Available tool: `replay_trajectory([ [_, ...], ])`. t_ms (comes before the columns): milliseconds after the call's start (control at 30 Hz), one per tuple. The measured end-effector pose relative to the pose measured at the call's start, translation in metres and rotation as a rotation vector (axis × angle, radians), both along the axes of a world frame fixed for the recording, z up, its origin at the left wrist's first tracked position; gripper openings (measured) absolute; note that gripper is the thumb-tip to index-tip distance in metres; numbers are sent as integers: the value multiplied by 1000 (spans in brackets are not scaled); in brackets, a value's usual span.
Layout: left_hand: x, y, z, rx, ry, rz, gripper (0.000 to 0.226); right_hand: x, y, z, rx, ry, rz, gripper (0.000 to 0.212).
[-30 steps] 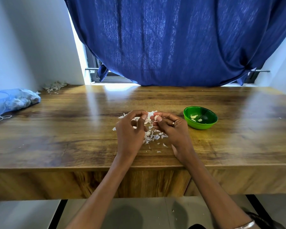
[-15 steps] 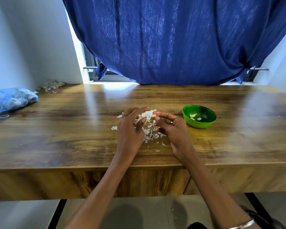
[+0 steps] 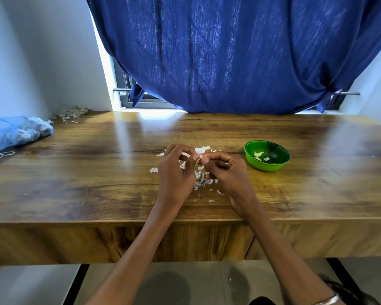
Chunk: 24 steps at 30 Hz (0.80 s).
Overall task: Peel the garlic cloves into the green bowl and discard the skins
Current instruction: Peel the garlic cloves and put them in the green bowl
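Both hands meet over the middle of the wooden surface [image 3: 97, 172], fingertips together. The left hand [image 3: 176, 170] has its fingers curled, thumb and forefinger pinching one end of a small garlic clove [image 3: 201, 156]. The right hand [image 3: 227, 172], with a ring on one finger, pinches the other end of the same clove between thumb and forefinger, so the clove is held just above the surface between the two hands. Under and around the hands lies a scatter of white garlic skins [image 3: 204, 180], some beyond the fingers and some nearer the front edge. The green bowl [image 3: 267, 155] stands on the surface just to the right of the right hand, apart from it, with a few peeled cloves [image 3: 258, 154] inside. At the far left lies a blue mesh bag [image 3: 15, 133], and a small heap of skins [image 3: 72, 112] sits in the back left corner. A blue curtain [image 3: 240, 53] hangs behind.
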<state>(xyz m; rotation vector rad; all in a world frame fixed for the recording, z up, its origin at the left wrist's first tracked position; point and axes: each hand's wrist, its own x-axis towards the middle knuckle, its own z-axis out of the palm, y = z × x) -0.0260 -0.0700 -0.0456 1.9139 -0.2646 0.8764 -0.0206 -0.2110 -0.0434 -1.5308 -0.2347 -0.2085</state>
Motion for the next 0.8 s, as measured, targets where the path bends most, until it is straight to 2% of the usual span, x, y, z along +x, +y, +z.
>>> replay_trajectory([
  [133,5,1,-4,32,48,-36,20,-1,0,1,-29,-31,34,4],
  [333,12,2,-10,74,28,-89,31,-2,2,0,-108,-132,-8,10],
  [500,11,2,-8,70,38,-143,32,-4,4,2,-124,-188,-8,6],
  [800,12,-1,-8,48,68,-87,29,-4,5,2,-109,-190,-70,12],
])
